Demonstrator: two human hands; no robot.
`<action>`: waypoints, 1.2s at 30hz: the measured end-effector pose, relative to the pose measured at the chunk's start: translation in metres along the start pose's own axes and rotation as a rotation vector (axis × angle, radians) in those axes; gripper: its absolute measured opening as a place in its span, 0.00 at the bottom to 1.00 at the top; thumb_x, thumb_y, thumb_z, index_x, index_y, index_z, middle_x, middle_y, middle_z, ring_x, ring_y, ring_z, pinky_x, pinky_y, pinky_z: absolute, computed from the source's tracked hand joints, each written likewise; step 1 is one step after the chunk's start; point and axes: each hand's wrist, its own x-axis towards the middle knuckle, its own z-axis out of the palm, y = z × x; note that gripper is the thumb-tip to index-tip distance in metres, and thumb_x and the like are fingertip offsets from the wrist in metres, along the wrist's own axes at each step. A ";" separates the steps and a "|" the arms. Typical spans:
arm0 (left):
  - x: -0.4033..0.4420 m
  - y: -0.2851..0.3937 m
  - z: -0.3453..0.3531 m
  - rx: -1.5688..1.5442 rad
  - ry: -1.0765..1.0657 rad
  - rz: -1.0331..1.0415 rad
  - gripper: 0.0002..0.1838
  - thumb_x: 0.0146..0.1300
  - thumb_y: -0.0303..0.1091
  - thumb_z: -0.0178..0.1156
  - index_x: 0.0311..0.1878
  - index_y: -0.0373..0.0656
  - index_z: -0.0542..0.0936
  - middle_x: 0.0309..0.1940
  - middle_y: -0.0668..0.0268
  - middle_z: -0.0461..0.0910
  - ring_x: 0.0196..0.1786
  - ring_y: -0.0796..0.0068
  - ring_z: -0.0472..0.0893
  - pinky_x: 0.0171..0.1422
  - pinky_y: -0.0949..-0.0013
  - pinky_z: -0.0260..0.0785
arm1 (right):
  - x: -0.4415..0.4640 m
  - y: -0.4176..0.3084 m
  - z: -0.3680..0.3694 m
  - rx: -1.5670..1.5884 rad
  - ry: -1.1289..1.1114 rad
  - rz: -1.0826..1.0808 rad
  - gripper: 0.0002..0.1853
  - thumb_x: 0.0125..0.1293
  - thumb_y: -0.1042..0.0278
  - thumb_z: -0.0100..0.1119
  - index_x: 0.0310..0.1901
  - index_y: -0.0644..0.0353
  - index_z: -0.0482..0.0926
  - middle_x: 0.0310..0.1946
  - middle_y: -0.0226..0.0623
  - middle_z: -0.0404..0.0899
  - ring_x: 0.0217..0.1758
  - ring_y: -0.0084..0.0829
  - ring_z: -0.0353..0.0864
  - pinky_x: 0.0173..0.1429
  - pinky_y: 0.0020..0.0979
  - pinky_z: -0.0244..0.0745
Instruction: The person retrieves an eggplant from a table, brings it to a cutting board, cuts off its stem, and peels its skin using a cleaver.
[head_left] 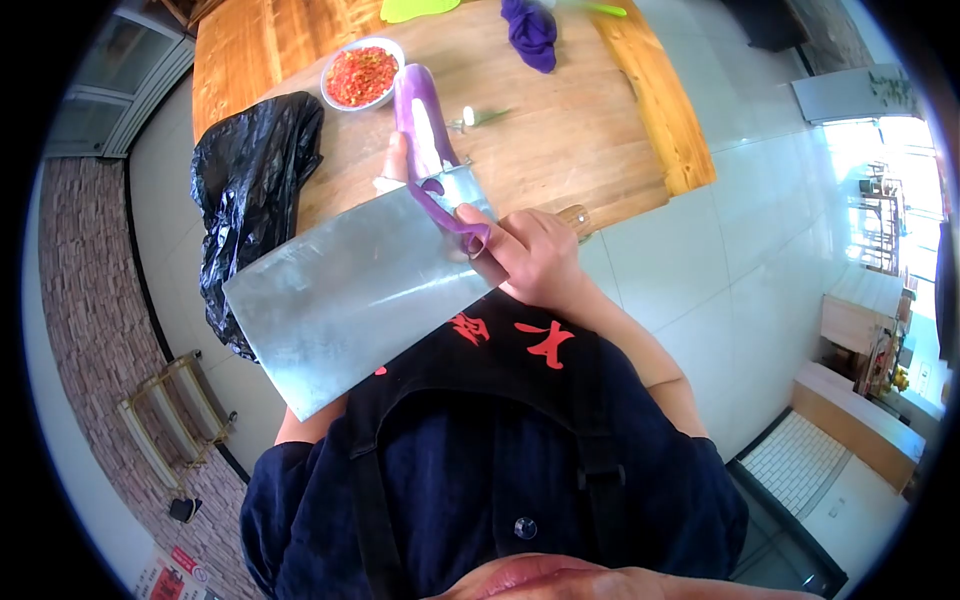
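My right hand is closed round a wide cleaver, close to where its blade meets the wooden handle. The blade lies across a long purple eggplant, which has a pale strip bared along its side. A curled ribbon of purple peel hangs over the blade near my right thumb. On the eggplant's left side, fingers of my left hand press against it; the blade hides most of that hand. The eggplant's lower end is also out of sight behind the cleaver.
A bowl of chopped red peppers stands beside the eggplant's far end on the wooden board. A small green and white piece lies to the right. Farther back is a purple cloth. A black plastic bag hangs over the table's left edge.
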 end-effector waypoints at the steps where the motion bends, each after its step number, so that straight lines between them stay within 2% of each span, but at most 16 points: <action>1: 0.000 0.000 0.001 0.003 0.013 0.005 0.22 0.64 0.57 0.55 0.45 0.47 0.77 0.27 0.63 0.79 0.27 0.72 0.79 0.27 0.66 0.71 | 0.000 -0.001 0.001 0.002 0.008 0.000 0.25 0.50 0.68 0.66 0.54 0.53 0.80 0.19 0.28 0.61 0.18 0.28 0.66 0.23 0.29 0.64; 6: 0.001 0.001 -0.002 0.029 -0.003 0.002 0.22 0.64 0.56 0.54 0.45 0.46 0.77 0.27 0.63 0.79 0.27 0.71 0.79 0.27 0.66 0.72 | 0.001 0.006 0.005 -0.075 0.053 -0.001 0.26 0.50 0.68 0.67 0.55 0.54 0.79 0.19 0.28 0.62 0.18 0.28 0.66 0.24 0.29 0.64; 9: 0.000 0.001 -0.001 0.037 -0.013 -0.006 0.22 0.64 0.56 0.54 0.45 0.45 0.76 0.28 0.62 0.79 0.27 0.70 0.79 0.28 0.65 0.72 | 0.008 0.005 0.003 0.012 0.108 -0.034 0.25 0.50 0.69 0.66 0.54 0.55 0.79 0.19 0.28 0.61 0.18 0.28 0.66 0.24 0.29 0.64; 12: -0.001 0.000 -0.003 0.046 -0.026 -0.022 0.22 0.65 0.55 0.53 0.45 0.44 0.76 0.28 0.62 0.79 0.28 0.70 0.79 0.28 0.65 0.73 | 0.001 0.004 0.003 -0.019 0.008 -0.025 0.25 0.50 0.69 0.66 0.53 0.55 0.80 0.19 0.28 0.61 0.18 0.28 0.66 0.23 0.29 0.63; 15: -0.006 0.000 -0.006 0.065 -0.046 -0.049 0.22 0.65 0.55 0.53 0.45 0.43 0.76 0.28 0.62 0.79 0.28 0.69 0.79 0.29 0.64 0.73 | 0.007 0.009 0.008 -0.021 0.109 -0.016 0.24 0.50 0.70 0.66 0.53 0.56 0.80 0.18 0.28 0.62 0.18 0.28 0.66 0.22 0.30 0.63; 18: -0.008 -0.001 -0.008 0.078 -0.061 -0.077 0.22 0.65 0.55 0.52 0.45 0.43 0.76 0.29 0.61 0.79 0.28 0.69 0.79 0.29 0.64 0.74 | 0.006 0.013 0.011 0.006 0.101 0.057 0.24 0.49 0.71 0.65 0.52 0.56 0.80 0.18 0.29 0.61 0.18 0.28 0.66 0.22 0.30 0.63; 24: -0.013 -0.010 -0.013 0.093 -0.104 -0.110 0.23 0.66 0.54 0.51 0.45 0.41 0.76 0.29 0.60 0.79 0.28 0.68 0.80 0.30 0.63 0.74 | 0.007 0.013 0.010 -0.057 0.124 0.019 0.24 0.49 0.73 0.65 0.52 0.54 0.80 0.18 0.30 0.63 0.17 0.30 0.67 0.22 0.32 0.63; 30: -0.017 -0.019 -0.013 0.133 -0.112 -0.086 0.23 0.67 0.53 0.51 0.45 0.39 0.76 0.30 0.60 0.79 0.29 0.67 0.80 0.31 0.62 0.75 | 0.004 0.023 0.013 -0.093 0.081 0.111 0.25 0.49 0.73 0.65 0.53 0.54 0.80 0.18 0.31 0.63 0.17 0.32 0.68 0.21 0.33 0.63; 34: -0.020 -0.022 -0.013 0.182 -0.095 -0.073 0.23 0.67 0.52 0.50 0.45 0.38 0.75 0.30 0.59 0.79 0.29 0.67 0.80 0.31 0.62 0.76 | 0.001 0.025 0.020 -0.125 0.108 0.047 0.26 0.48 0.73 0.66 0.54 0.53 0.79 0.18 0.31 0.64 0.17 0.34 0.68 0.21 0.35 0.64; 36: -0.022 -0.021 -0.014 0.211 -0.086 -0.067 0.23 0.67 0.52 0.50 0.45 0.38 0.75 0.30 0.59 0.79 0.29 0.66 0.80 0.32 0.62 0.76 | 0.006 0.029 0.020 -0.112 0.106 0.126 0.20 0.50 0.73 0.65 0.48 0.54 0.80 0.17 0.32 0.65 0.18 0.35 0.70 0.22 0.35 0.65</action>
